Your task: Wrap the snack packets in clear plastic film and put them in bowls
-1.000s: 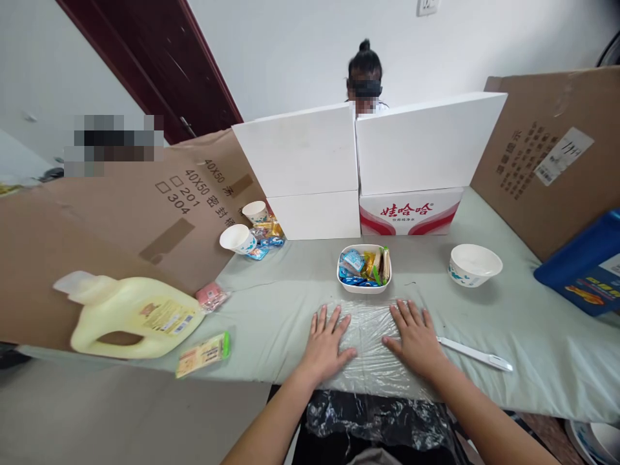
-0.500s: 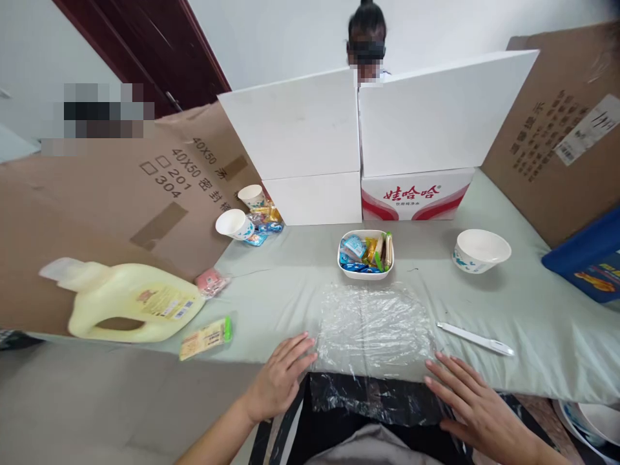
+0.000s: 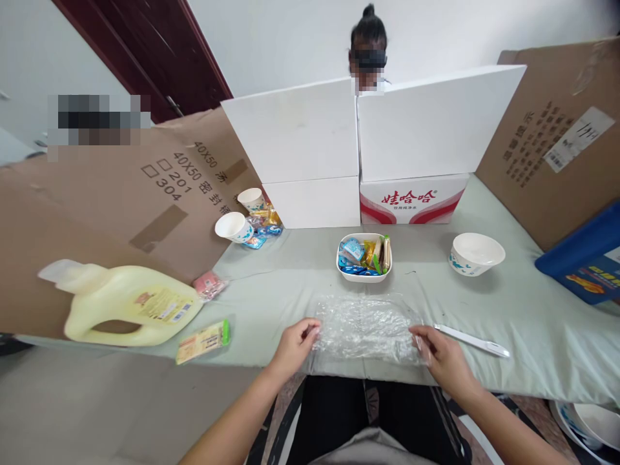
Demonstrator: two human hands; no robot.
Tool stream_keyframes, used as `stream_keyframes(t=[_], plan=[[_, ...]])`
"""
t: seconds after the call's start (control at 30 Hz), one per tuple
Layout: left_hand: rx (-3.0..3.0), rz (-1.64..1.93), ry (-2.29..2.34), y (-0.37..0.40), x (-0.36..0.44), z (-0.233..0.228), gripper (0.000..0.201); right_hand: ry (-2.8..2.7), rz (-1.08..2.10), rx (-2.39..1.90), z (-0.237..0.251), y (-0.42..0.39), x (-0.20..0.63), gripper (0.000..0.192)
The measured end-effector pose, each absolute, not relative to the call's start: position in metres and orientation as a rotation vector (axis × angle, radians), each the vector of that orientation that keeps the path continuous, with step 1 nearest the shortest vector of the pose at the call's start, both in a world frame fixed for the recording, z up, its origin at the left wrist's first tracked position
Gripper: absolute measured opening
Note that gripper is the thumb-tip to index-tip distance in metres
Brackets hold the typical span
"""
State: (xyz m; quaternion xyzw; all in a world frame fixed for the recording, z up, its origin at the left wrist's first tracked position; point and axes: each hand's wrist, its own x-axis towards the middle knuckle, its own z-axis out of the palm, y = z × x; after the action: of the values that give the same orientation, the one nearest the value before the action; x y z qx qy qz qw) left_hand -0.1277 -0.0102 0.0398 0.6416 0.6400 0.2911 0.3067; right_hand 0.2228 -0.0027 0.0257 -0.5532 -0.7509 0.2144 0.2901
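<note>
A sheet of clear plastic wrap (image 3: 368,329) lies crinkled along the front of the cloth-covered table. At its left edge, my left hand (image 3: 299,342) pinches the wrap between thumb and fingers. On the opposite side my right hand (image 3: 438,349) grips the right edge, its fingers curled. Just behind the wrap stands a small white tub (image 3: 364,278) full of wrapped snacks (image 3: 365,255). To the right of my right hand rests a closed white utility knife (image 3: 477,341), lying flat.
Left on the table are a yellow jug (image 3: 130,290), a packet with a green end (image 3: 203,342), a pink packet (image 3: 209,285) and paper cups (image 3: 232,227). At right are a paper bowl (image 3: 477,253) and a blue container (image 3: 581,258). White boxes (image 3: 310,142) stand behind; a person (image 3: 369,39) is beyond.
Both hands went from spread fingers beside the wrap to gripping its side edges. The wrap's near part, which hung over the table edge, now lies up on the table.
</note>
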Motion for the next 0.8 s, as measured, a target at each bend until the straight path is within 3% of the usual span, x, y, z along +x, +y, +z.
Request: stream_keyframes(t=[0.2, 0.37, 0.53, 0.67, 0.8], plan=[[1.717, 0.429, 2.118, 0.024, -0.105, 0.038, 0.029, -2.055, 0.492, -2.051, 0.030, 0.033, 0.205, 0.044], [1.792, 0.203, 2.263, 0.025, -0.095, 0.039, 0.041, -2.093, 0.383, -2.113, 0.027, 0.035, 0.206, 0.052], [2.060, 0.408, 2.323, 0.020, -0.090, 0.038, 0.039, -2.109, 0.376, -2.068, 0.021, 0.028, 0.207, 0.051], [2.516, 0.671, 1.890, 0.013, -0.060, 0.040, 0.025, -2.079, 0.227, -1.964, 0.018, 0.036, 0.211, 0.048], [2.692, 0.446, 1.365, 0.013, -0.026, 0.030, 0.044, -2.072, 0.171, -1.621, 0.026, 0.072, 0.219, 0.056]])
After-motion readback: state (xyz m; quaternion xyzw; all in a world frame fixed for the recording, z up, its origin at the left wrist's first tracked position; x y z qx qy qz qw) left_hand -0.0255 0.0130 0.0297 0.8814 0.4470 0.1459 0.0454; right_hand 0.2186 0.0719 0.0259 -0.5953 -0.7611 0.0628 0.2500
